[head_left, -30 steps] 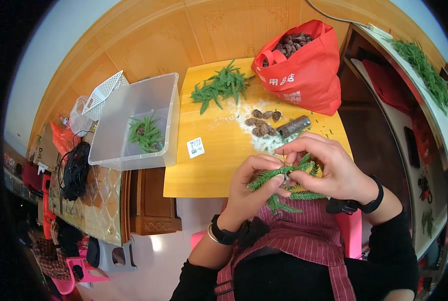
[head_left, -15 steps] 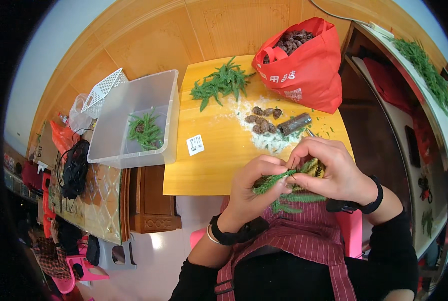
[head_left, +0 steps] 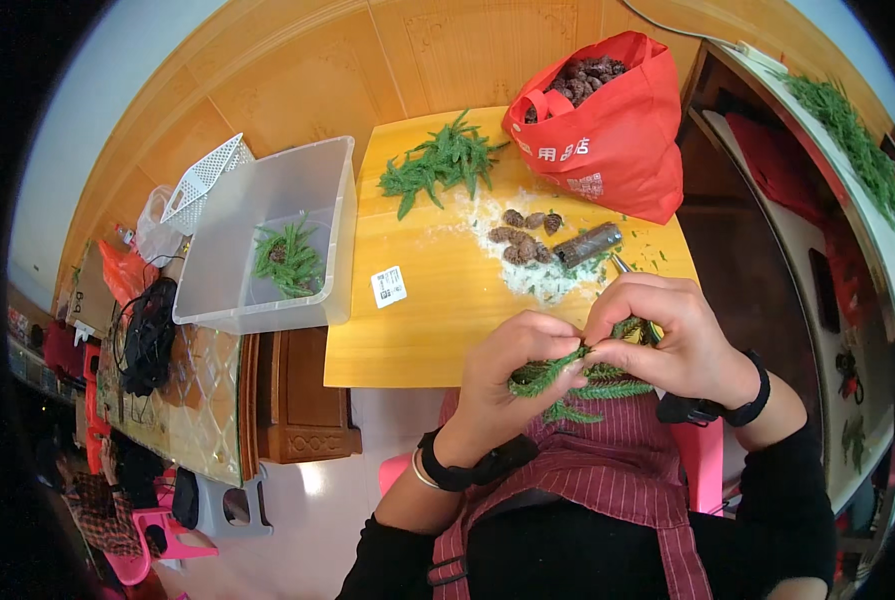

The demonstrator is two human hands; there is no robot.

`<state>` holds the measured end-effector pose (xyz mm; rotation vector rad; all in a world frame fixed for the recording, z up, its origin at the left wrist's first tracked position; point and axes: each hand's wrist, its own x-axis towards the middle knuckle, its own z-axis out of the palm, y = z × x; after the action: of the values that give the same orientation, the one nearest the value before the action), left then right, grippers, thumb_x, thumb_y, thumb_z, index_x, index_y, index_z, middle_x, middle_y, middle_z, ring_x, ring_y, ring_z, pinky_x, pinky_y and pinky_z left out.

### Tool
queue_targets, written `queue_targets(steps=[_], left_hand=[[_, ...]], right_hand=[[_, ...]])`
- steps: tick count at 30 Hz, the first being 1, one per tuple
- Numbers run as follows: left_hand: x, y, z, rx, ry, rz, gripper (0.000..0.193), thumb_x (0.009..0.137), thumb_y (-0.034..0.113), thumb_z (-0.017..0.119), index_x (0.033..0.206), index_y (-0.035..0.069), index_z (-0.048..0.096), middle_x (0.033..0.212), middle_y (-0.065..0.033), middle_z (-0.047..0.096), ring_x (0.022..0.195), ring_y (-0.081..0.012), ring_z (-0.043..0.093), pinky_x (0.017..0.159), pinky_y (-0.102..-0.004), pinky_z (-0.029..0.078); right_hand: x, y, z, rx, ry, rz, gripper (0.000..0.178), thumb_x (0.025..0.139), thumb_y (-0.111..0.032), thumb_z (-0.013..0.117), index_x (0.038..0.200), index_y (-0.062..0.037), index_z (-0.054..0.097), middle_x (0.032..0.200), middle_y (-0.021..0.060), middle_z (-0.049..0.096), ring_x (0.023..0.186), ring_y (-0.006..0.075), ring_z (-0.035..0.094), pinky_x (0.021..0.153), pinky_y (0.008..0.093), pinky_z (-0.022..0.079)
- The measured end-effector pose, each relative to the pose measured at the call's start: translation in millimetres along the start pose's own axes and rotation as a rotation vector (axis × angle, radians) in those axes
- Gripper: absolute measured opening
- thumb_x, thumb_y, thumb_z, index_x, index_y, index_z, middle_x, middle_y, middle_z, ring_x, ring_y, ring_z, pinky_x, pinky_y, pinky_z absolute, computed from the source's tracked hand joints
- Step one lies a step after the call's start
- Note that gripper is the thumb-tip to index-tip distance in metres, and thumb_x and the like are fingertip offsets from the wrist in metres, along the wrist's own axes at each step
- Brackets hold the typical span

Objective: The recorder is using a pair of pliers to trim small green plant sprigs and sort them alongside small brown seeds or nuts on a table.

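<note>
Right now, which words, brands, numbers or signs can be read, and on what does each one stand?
Red bag: large white characters, partly legible, and a white square code; I do not copy print.
White label on the yellow table: dark marks, too small to read.
Brown thing, far left: a few dark letters, not copied.

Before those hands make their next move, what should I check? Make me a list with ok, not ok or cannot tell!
1. Left hand gripping the green sprigs: ok.
2. Right hand pinching at the same spot: ok, fingertips meet the left ones.
3. Sprigs fastened together: cannot tell, fingers hide the join.
4. Metal tip beyond the right hand held safely: cannot tell, the rest is hidden.
5. Loose pine cones on the table: ok, beside the dark roll.
6. White bits cleared away: not ok, they're scattered around the cones.
</note>
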<state>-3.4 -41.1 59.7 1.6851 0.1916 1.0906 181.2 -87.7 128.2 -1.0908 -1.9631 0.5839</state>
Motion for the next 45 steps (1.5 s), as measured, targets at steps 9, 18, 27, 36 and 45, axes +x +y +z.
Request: queue_targets(steps=[9,18,27,36,45], left_hand=[[2,7,9,0.526,0.158,0.285,0.031,0.066,-0.009,0.068,0.093,0.003,0.057,0.09,-0.0129,0.059,0.078,-0.0226,0.062,0.064,-0.0288,0.052],[-1,7,10,0.253,0.242,0.038,0.022,0.073,-0.009,0.062,0.091,0.0,0.054,0.089,-0.0117,0.055,0.073,-0.018,0.061,0.057,-0.024,0.052],[-1,7,8,-0.092,0.237,-0.202,0.013,0.078,-0.005,0.059,0.09,-0.001,0.053,0.087,-0.0078,0.053,0.072,-0.0113,0.058,0.058,-0.0209,0.048],[1,5,9,-0.108,0.177,-0.092,0.02,0.078,-0.008,0.058,0.095,0.0,0.051,0.095,-0.0105,0.054,0.075,-0.0136,0.06,0.06,-0.0217,0.051],[1,11,9,-0.189,0.195,-0.189,0.017,0.08,-0.007,0.058,0.094,-0.001,0.052,0.093,-0.0094,0.053,0.077,-0.0136,0.06,0.063,-0.0228,0.054]], right_hand=[[-5,-3,16,-0.147,0.209,-0.144,0.013,0.068,-0.002,0.069,0.072,-0.0015,0.057,0.084,0.0108,0.057,0.072,0.0197,0.058,0.063,0.0273,0.046],[-13,11,33,-0.162,0.341,-0.187,0.014,0.065,0.005,0.068,0.074,-0.0003,0.059,0.084,0.0105,0.057,0.074,0.0198,0.059,0.064,0.0265,0.047],[-12,10,22,-0.211,0.232,-0.26,0.015,0.066,0.005,0.067,0.079,-0.0013,0.063,0.085,0.0092,0.059,0.074,0.0191,0.06,0.063,0.0262,0.049],[-8,6,17,-0.259,0.217,-0.214,0.015,0.065,0.002,0.067,0.079,-0.0023,0.063,0.082,0.0094,0.061,0.072,0.0199,0.061,0.062,0.0272,0.049],[-6,7,15,-0.205,0.167,-0.261,0.016,0.065,0.003,0.066,0.079,-0.0022,0.061,0.082,0.0098,0.062,0.072,0.0209,0.062,0.062,0.0276,0.049]])
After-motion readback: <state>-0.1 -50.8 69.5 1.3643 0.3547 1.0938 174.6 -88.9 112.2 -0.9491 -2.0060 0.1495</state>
